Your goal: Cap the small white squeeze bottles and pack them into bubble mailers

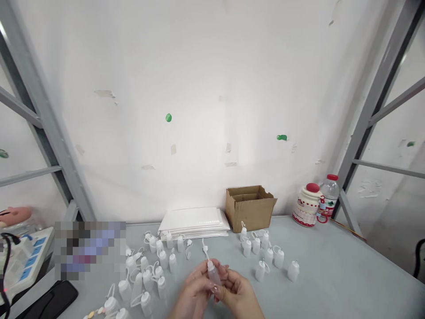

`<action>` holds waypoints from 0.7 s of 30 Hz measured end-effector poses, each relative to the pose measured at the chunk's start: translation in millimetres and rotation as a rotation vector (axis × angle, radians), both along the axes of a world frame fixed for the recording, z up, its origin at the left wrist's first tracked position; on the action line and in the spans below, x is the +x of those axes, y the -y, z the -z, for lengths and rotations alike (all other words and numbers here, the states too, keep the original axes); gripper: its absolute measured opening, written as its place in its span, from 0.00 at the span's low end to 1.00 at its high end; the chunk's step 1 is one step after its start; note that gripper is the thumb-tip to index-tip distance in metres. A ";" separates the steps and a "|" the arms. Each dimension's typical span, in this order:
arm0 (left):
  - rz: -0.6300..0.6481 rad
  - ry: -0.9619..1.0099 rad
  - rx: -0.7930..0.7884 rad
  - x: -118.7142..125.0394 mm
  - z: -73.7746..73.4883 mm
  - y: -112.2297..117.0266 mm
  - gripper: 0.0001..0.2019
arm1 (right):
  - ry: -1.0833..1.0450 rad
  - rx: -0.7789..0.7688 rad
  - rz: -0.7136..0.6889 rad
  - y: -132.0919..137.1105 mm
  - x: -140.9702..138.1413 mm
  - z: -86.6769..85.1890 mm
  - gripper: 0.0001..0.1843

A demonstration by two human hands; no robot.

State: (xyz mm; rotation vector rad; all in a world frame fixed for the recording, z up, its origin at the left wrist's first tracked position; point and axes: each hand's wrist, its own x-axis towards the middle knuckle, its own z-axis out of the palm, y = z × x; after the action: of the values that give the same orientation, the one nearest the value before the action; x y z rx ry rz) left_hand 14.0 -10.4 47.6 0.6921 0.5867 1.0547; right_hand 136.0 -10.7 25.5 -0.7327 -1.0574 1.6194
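Note:
A small translucent white squeeze bottle (214,274) stands slightly tilted between my two hands, low in the middle of the head view. My left hand (195,290) is closed around it from the left. From the right, the thumb and fingers of my right hand (238,292) close on its lower body. A white strap with a small cap (205,249) sticks up beyond the bottle's top. Loose cap pieces (188,249) lie just past my left hand. Several similar bottles (147,280) crowd the table to the left, and another group (268,256) stands to the right.
Behind the bottles lie a stack of white sheets or envelopes (191,220) and an open cardboard box (254,212). A patterned jar (307,208) and a plastic water bottle (330,195) stand back right. On the left are a black phone (49,301) and a power strip (31,261).

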 end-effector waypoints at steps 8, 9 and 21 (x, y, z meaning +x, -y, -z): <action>0.033 0.072 -0.059 -1.5 -5.8 2.0 0.20 | 0.064 0.058 0.040 -0.2 2.2 -0.9 0.15; 0.039 0.081 -0.070 -1.9 -5.8 1.9 0.20 | 0.072 0.069 0.039 -0.1 2.4 1.0 0.15; 0.085 0.145 -0.111 -4.4 -10.1 3.3 0.18 | 0.061 0.075 0.035 -0.3 2.6 3.8 0.14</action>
State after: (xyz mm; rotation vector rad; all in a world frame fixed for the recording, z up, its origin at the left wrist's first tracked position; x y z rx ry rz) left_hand 9.7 -13.7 57.7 0.5334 0.4825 0.9768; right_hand 138.6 -10.4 21.7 -0.7501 -1.1366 1.5279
